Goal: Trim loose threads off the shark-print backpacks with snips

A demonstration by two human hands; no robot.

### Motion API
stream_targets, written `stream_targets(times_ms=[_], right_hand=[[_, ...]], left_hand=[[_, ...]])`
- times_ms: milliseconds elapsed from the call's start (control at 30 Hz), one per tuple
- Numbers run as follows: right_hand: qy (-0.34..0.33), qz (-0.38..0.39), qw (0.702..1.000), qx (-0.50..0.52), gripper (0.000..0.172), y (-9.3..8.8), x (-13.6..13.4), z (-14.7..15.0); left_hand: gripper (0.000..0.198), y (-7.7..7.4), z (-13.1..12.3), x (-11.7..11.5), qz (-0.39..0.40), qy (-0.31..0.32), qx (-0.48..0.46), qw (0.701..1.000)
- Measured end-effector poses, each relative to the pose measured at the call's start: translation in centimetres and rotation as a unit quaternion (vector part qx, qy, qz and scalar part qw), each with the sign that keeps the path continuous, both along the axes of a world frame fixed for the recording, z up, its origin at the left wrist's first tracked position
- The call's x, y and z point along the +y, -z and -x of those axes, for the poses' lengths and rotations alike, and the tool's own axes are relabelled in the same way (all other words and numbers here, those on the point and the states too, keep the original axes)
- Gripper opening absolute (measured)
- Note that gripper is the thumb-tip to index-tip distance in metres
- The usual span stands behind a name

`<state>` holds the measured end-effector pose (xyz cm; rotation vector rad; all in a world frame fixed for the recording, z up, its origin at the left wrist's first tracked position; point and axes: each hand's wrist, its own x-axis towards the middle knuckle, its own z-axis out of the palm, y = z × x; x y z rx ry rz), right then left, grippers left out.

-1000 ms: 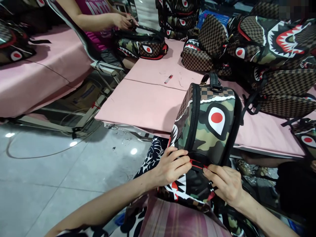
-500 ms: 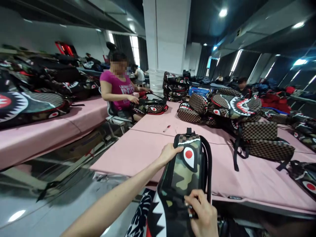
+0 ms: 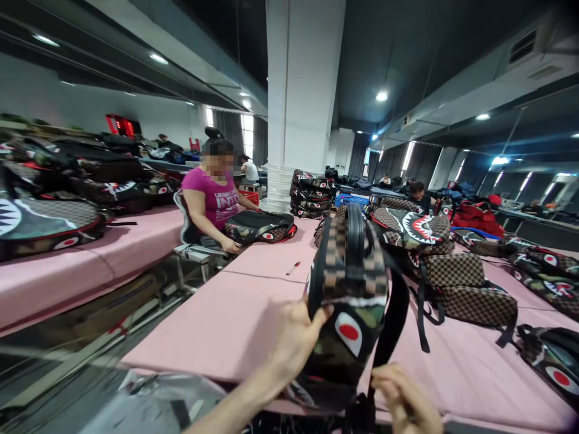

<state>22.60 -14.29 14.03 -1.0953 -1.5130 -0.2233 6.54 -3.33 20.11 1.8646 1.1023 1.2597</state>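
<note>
A camouflage and brown-checked backpack (image 3: 337, 355) stands tilted in front of me at the table edge, its checked end and black top handle (image 3: 355, 241) turned up. A red and white eye patch shows on its side. My left hand (image 3: 294, 340) is closed on the left side of the bag, thumb over the camouflage panel. A wide black strap (image 3: 394, 313) hangs down the bag's right side. Beside the strap's lower part, my right hand (image 3: 402, 398) has its fingers curled in a pinch. What lies inside those fingers is hidden and blurred.
A red and white marker (image 3: 293, 268) lies on the pink table (image 3: 190, 337). Checked and camouflage bags (image 3: 470, 301) are heaped on the right. Across the table a seated co-worker (image 3: 210, 199) handles another bag (image 3: 260, 226). Clear plastic (image 3: 149, 401) hangs at the near left edge.
The backpack has swung up and toward the table, its checked end now facing me. My left hand moved down with it. My right hand moved from the bag's front to the right, beside the strap.
</note>
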Motion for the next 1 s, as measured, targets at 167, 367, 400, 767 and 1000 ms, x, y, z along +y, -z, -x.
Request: stream_targets(times_ms=[167, 367, 400, 767, 1000], right_hand=[[0.057, -0.028, 0.994, -0.086, 0.040, -4.2, 2.9, -2.7], [0.092, -0.023, 0.971, -0.218, 0.035, -7.4, 7.1, -1.9], [0.061, -0.026, 0.977, -0.201, 0.029, -7.8, 7.3, -2.1], [0.111, 0.132, 0.981, -0.091, 0.018, -11.4, 9.6, -5.7], [0.209, 0.032, 0.964, -0.159, 0.013, -12.2, 11.2, -8.2]], left_hand=[[0.032, 4.5, -2.2, 1.7, -0.012, -0.032, 0.034, 0.999], [0.024, 3.7, -2.1, 1.5, -0.065, -0.015, 0.065, 0.996], [0.025, 3.8, -2.1, 1.5, -0.073, -0.025, 0.070, 0.994], [0.026, 4.6, -1.6, 1.7, -0.083, 0.006, 0.036, 0.996], [0.032, 3.8, 1.4, 2.5, 0.027, 0.132, -0.007, 0.991]])
